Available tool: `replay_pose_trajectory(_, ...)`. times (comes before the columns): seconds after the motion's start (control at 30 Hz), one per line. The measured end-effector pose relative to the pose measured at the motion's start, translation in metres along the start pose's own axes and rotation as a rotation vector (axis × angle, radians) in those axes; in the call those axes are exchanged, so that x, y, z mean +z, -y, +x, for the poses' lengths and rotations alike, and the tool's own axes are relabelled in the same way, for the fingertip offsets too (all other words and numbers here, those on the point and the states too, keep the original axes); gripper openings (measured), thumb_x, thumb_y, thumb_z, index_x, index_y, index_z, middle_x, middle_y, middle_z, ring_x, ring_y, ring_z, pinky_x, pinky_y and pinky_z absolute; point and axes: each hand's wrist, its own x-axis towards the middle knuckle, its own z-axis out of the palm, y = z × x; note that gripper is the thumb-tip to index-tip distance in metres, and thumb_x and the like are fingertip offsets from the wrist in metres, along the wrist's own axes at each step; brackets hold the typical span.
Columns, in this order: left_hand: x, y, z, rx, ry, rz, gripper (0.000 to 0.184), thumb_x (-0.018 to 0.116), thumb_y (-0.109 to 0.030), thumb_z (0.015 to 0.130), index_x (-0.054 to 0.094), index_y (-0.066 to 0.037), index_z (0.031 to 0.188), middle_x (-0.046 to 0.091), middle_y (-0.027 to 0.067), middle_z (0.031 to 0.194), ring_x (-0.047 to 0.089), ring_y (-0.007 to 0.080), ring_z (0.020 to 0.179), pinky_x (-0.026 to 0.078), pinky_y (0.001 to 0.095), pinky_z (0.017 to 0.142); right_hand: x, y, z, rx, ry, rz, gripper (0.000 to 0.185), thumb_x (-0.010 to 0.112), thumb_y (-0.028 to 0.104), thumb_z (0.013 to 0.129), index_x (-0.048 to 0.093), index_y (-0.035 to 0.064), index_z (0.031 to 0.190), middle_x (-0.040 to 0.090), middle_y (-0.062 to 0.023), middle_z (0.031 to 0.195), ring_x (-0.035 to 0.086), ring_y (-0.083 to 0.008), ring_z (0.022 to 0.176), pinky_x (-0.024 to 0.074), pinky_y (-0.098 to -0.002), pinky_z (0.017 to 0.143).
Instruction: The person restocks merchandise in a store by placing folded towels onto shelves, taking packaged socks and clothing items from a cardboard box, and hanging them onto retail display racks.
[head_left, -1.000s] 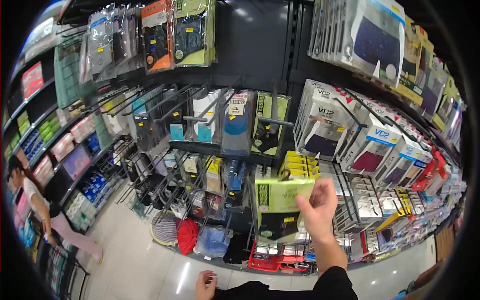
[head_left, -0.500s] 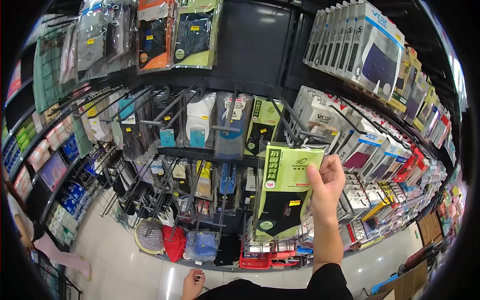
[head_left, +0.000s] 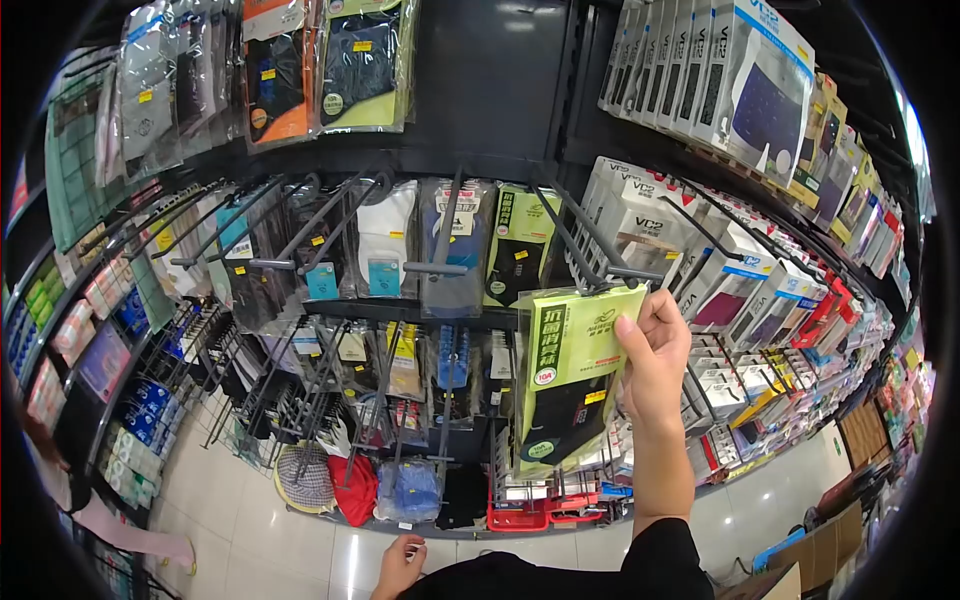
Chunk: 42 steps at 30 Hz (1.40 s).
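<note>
My right hand pinches the upper right edge of a green-and-black packet of socks, thumb on its front. The packet hangs slightly tilted, its top edge close to the tip of a metal display hook; whether it touches the hook I cannot tell. Behind it to the left, a similar green sock packet hangs on the rack. Low in the view, my left hand hangs away from the goods, its fingers loosely bent and apart, with nothing visible in them.
White boxes line the shelves on the right. Packaged white socks and other packets hang on protruding hooks to the left. Below are caps and a red basket. A person's leg shows at the far left.
The view has shifted slightly, so the racks on the left sit farther left. The sock packet in my right hand has tilted a little. My left hand stays low.
</note>
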Motion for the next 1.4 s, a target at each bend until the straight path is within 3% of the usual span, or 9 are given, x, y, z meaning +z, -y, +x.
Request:
replay_pose_trajectory(0.13,0.001,-0.009,0.008,-0.035,-0.012,-0.027,0.022,0.068,-0.012,0.084,0.061,0.001,0.101,0.069,0.0126,0.091,0.068,0.0227,0.08,0.052,0.0321,0.073,-0.002,0.01,-0.007,-0.002,-0.005,-0.005,0.028,0.067,0.002,0.086,0.04,0.0086,0.08,0.058,-0.0011,0.077,0.052,-0.0026,0.069,0.0442,-0.02,0.063)
replay_pose_trajectory(0.63,-0.001,-0.005,0.021,-0.038,0.097,0.04,0.026,0.065,-0.018,0.087,0.061,0.0,0.105,0.07,0.0147,0.095,0.07,0.0266,0.083,0.053,0.0357,0.072,0.001,0.03,-0.004,0.263,0.04,0.165,0.025,0.064,0.009,0.086,0.04,0.0113,0.079,0.056,0.0002,0.076,0.053,-0.0034,0.066,0.0462,-0.0184,0.063)
replay_pose_trajectory(0.97,-0.005,-0.003,0.023,-0.038,0.116,0.032,0.025,0.065,-0.017,0.086,0.061,0.0,0.104,0.07,0.0144,0.094,0.07,0.0264,0.083,0.053,0.0355,0.072,0.004,0.03,-0.003,0.234,-0.005,0.165,0.022,0.06,0.006,0.085,0.04,0.0105,0.078,0.059,-0.0022,0.078,0.058,-0.0048,0.065,0.0488,-0.019,0.061)
replay_pose_trajectory(1.1,-0.004,0.016,0.025,-0.054,0.12,0.036,0.026,0.065,-0.019,0.087,0.062,0.0,0.105,0.07,0.0139,0.094,0.069,0.0262,0.082,0.053,0.0353,0.072,-0.003,0.013,0.006,0.236,0.009,0.065,0.02,0.06,0.003,0.087,0.043,0.0098,0.079,0.062,-0.0025,0.081,0.06,-0.005,0.069,0.0495,-0.0191,0.062)
replay_pose_trajectory(1.2,-0.002,0.033,0.025,-0.037,0.11,0.027,0.027,0.065,-0.02,0.087,0.062,-0.001,0.105,0.07,0.0134,0.094,0.069,0.0258,0.081,0.053,0.035,0.072,0.016,0.005,0.018,0.251,-0.117,-0.033,0.015,0.063,0.003,0.089,0.05,0.0073,0.084,0.063,-0.0019,0.082,0.061,-0.0058,0.073,0.0516,-0.0225,0.069)
replay_pose_trajectory(1.33,-0.004,0.035,0.025,-0.036,0.109,0.023,0.027,0.065,-0.021,0.087,0.062,-0.001,0.105,0.07,0.0128,0.094,0.07,0.0252,0.082,0.053,0.0345,0.072,0.005,-0.036,0.046,0.088,-0.117,-0.106,0.017,0.066,0.01,0.089,0.051,0.0058,0.082,0.06,-0.0001,0.077,0.053,-0.0047,0.067,0.0452,-0.0242,0.061)
replay_pose_trajectory(1.4,-0.008,0.024,0.024,-0.041,0.1,0.042,0.027,0.065,-0.021,0.087,0.062,-0.001,0.106,0.07,0.0127,0.094,0.07,0.0252,0.082,0.053,0.0345,0.072,-0.008,-0.051,0.063,0.049,-0.053,-0.657,0.029,0.069,0.02,0.088,0.049,0.0042,0.076,0.054,-0.0017,0.068,0.044,-0.0079,0.062,0.039,-0.029,0.055)
